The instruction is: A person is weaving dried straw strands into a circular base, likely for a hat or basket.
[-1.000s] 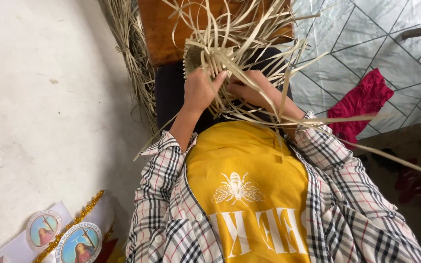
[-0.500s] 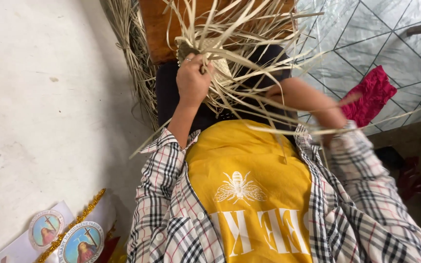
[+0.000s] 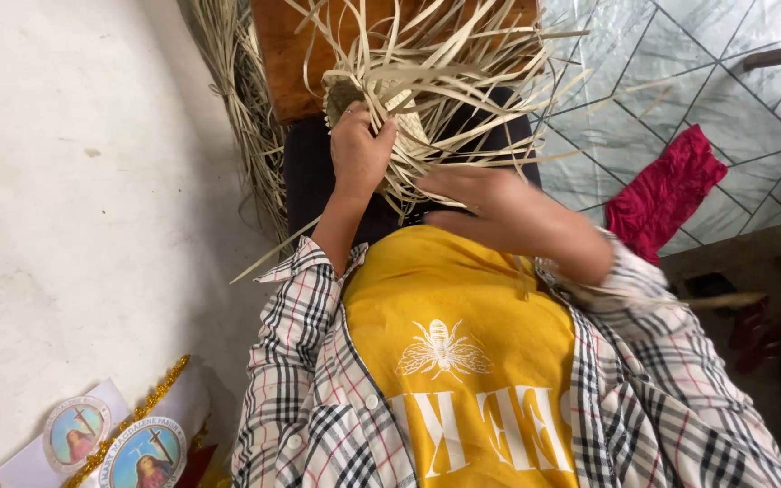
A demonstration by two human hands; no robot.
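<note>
Against the pale wall at the far left lean a bundle of dried palm strips (image 3: 237, 117) and, low in the corner, two round religious pictures (image 3: 110, 443) trimmed with a gold garland (image 3: 137, 420).

The left hand (image 3: 361, 149) is closed around the woven edge of a half-made palm-leaf basket (image 3: 381, 99), thumb on the near side, fingers (image 3: 381, 136) curled tight over the plaited part so the piece stays upright above the lap. Loose strip ends (image 3: 463, 54) fan out from it in every direction, crossing in front of a brown wooden board (image 3: 291, 54) behind.

The right hand (image 3: 490, 203) lies just beside and below the basket, palm turned down, fingers (image 3: 440, 185) stretched out nearly flat and pointing toward the left hand. They touch the lowest loose strips; whether any strip is pinched under them cannot be told, for the hand is blurred. A single long strip (image 3: 716, 300) runs out past the right checked sleeve (image 3: 671, 361).

Over the yellow shirt (image 3: 463, 343) and to the right, a crumpled red cloth (image 3: 662, 194) lies on the grey tiled floor (image 3: 680, 81), near the edge of a dark wooden bench (image 3: 743, 248).
</note>
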